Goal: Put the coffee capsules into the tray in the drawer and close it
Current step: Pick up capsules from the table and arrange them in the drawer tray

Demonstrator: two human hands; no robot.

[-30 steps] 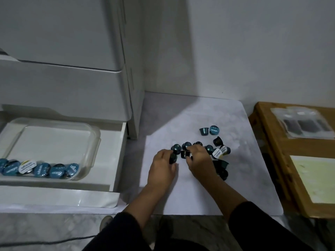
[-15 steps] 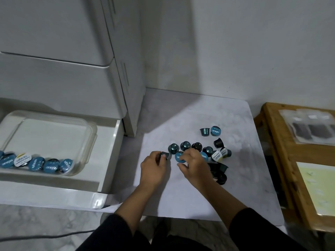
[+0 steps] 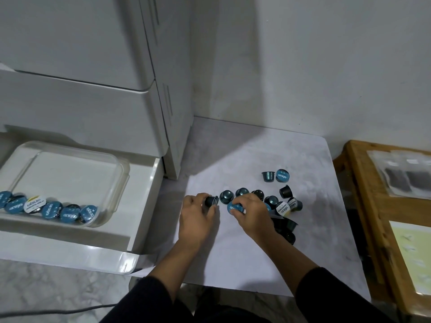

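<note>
Several dark coffee capsules (image 3: 271, 201) lie scattered on a white mat (image 3: 245, 252) on the floor. My left hand (image 3: 197, 220) grips one dark capsule (image 3: 211, 201) lying on its side at the left of the pile. My right hand (image 3: 250, 214) pinches a capsule with a blue lid (image 3: 235, 208). To the left, the bottom drawer (image 3: 142, 197) stands pulled out. In it sits a clear plastic tray (image 3: 116, 180) with a row of several blue-lidded capsules (image 3: 50, 210) along its near wall.
A white drawer cabinet (image 3: 93, 89) rises behind the drawer, against a white wall. A wooden board (image 3: 368, 206) with plastic pouches and a yellowish sheet lies at the right. A grey cable (image 3: 58, 312) runs over the marble floor at the bottom left.
My left hand has drawn a little to the left with its capsule. My right hand has picked up a blue-lidded capsule from the pile. The camera has shifted slightly.
</note>
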